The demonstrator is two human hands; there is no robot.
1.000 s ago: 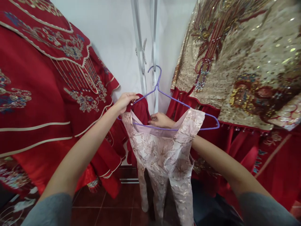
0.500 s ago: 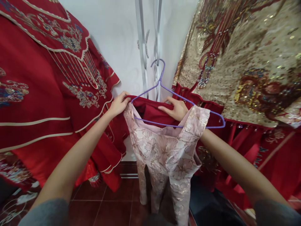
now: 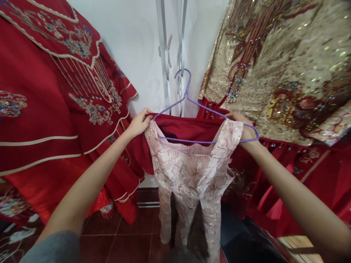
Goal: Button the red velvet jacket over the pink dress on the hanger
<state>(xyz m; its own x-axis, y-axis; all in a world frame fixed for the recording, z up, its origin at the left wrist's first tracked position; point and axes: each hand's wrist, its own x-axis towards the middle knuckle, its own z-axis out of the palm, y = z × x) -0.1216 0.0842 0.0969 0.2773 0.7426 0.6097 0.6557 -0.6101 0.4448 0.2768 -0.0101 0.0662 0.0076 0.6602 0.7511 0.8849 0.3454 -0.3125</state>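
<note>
A pale pink floral brocade dress [image 3: 192, 170] hangs by its wide straps from a purple hanger [image 3: 187, 93] in front of me. Stretched across behind the hanger is a dark red cloth [image 3: 189, 126]. At the left shoulder my left hand [image 3: 139, 123] pinches the cloth's upper corner, close to the dress strap. My right hand [image 3: 245, 128] is closed around the cloth's other end by the right shoulder, behind the hanger's right arm, which partly covers it. The lower edge of the cloth is hidden behind the dress.
A red embroidered garment [image 3: 63, 117] hangs on the left. On the right hangs a gold sequined garment [image 3: 296, 65] with red fabric below. Metal rack bars [image 3: 163, 54] stand against the white wall. A black object [image 3: 238, 233] lies on the tiled floor [image 3: 131, 243].
My right hand has moved right, from the middle of the red cloth to its right end by the hanger's shoulder. The cloth is now spread wider. My left hand keeps its hold.
</note>
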